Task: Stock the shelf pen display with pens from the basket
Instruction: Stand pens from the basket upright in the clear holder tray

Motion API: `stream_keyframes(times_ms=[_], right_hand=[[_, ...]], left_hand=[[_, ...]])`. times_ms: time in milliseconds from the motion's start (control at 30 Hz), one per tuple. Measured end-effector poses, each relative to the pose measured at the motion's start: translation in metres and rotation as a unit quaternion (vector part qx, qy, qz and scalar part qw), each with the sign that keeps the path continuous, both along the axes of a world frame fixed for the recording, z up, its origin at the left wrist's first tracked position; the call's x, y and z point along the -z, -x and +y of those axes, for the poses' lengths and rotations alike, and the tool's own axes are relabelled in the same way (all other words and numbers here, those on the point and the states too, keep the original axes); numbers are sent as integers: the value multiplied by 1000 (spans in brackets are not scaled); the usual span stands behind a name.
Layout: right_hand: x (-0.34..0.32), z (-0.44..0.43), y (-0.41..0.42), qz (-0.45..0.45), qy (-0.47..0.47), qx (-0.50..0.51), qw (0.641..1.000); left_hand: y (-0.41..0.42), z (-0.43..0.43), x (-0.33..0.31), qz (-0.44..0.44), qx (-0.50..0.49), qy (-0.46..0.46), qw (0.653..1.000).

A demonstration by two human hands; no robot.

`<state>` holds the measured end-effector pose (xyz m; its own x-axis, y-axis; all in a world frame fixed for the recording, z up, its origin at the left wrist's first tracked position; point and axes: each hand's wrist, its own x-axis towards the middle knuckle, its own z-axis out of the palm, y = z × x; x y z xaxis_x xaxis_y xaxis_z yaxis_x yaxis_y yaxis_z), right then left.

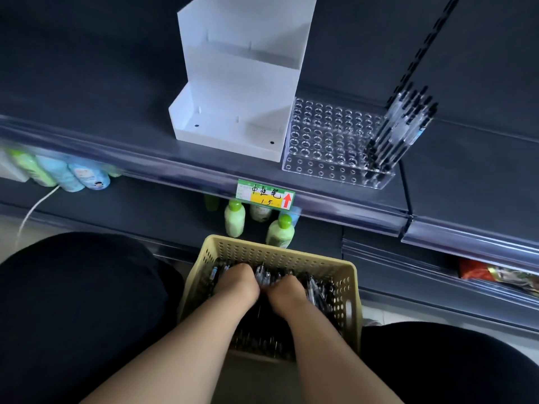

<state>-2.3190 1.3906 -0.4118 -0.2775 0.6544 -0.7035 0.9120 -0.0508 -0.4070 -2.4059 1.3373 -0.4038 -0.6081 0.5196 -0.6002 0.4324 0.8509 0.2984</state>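
While left hand point(239, 282) and right hand point(287, 293) rest among pens point(318, 290) in the basket point(348, 282), buried fingers hide any grip.

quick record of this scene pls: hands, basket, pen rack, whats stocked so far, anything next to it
left hand: down in the basket, fingers buried among pens
right hand: close beside the left, also in the pens
grip: fingers hidden, cannot tell for either hand
basket: beige perforated plastic basket, holding loose pens
display: clear acrylic rack with rows of holes
stocked: dark-capped pens stand only at its right end; other holes empty
beside: white tiered plastic stand, left of the rack
label: green and yellow price tag, red arrow pointing up
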Motion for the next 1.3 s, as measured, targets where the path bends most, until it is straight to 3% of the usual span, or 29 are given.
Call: stream_keyframes(times_ms=[267,467,733,900,1067,1300], right_hand=[[-14,-22,-5,82,8,-9,997],[-31,-35,-13,172,-21,94,980],[-74,-32,-23,175,-181,43,967],[-100,-33,-33,233,-228,106,939],[-143,-29,-44,343,-271,172,883],[-224,14,-53,409,-399,128,811]], left_hand=[[-7,-24,-10,-58,-44,-151,986],[-10,-33,-26,-75,-70,-248,963],[-19,-30,-55,-110,-102,-324,934],[-30,-33,-81,-97,-109,-390,909],[-29,-40,-125,-62,-75,-470,878],[-2,-18,-183,-82,-81,-556,823]])
